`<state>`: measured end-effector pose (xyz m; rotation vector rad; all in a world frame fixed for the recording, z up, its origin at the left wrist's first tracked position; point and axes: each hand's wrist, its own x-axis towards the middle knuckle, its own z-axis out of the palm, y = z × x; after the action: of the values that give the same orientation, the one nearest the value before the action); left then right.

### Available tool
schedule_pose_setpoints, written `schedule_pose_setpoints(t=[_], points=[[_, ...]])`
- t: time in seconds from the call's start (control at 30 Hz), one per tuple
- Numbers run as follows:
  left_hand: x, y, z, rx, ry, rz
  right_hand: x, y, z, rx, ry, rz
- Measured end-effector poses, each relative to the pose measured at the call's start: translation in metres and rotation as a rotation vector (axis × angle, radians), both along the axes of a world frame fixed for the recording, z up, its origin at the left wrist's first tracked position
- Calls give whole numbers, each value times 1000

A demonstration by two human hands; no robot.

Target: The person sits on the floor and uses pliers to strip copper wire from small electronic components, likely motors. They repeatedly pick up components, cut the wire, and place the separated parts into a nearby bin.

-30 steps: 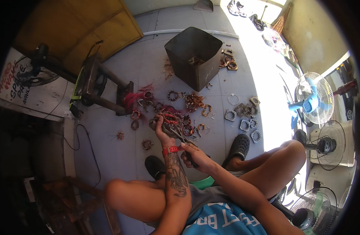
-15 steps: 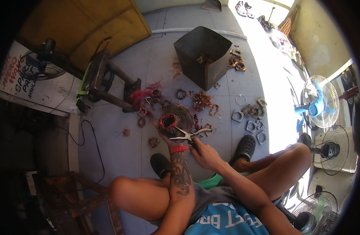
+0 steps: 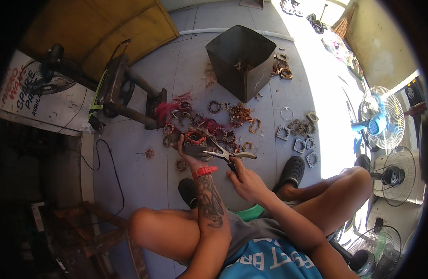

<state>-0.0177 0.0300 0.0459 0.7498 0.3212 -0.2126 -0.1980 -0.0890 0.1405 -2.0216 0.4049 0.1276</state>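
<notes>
My left hand point(image 3: 191, 158) is wrapped round a dark round motor housing, which has a ring of red and copper windings point(image 3: 194, 137) facing up. The palm and underside of the housing are partly hidden. My right hand point(image 3: 244, 179) grips long-nose pliers point(image 3: 225, 154) by a handle, with the jaws spread apart beside the windings. Whether the jaw tips touch the windings I cannot tell. Beyond my hands lie loose copper coils point(image 3: 240, 116) and a tangle of red wire point(image 3: 167, 111) on the floor.
A dark square bin point(image 3: 242, 60) stands ahead. Several metal stator cores point(image 3: 299, 145) lie to the right. At left stands a heavy metal frame point(image 3: 130, 93); a black cable point(image 3: 112, 167) curves along the floor. Fans point(image 3: 379, 118) line the right side.
My left hand has tipped the motor housing, so its broad plate no longer faces up, and shifted it slightly left. The pliers have moved up a little, staying beside the windings.
</notes>
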Motion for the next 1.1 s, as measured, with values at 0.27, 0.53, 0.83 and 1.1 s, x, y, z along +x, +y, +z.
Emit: schedule_pose_setpoints(t=[0.27, 0.53, 0.83, 1.1], points=[[0, -6, 8, 10, -32, -60, 7, 0, 6, -6, 84, 38], [-2, -15, 17, 84, -44, -158, 9, -4, -9, 14, 63, 25], [-14, -40, -33, 279, 56, -274, 12, 12, -68, 474, 308, -273], [-33, -32, -53, 34, 26, -10, 1, -2, -65, 201, 183, -141]])
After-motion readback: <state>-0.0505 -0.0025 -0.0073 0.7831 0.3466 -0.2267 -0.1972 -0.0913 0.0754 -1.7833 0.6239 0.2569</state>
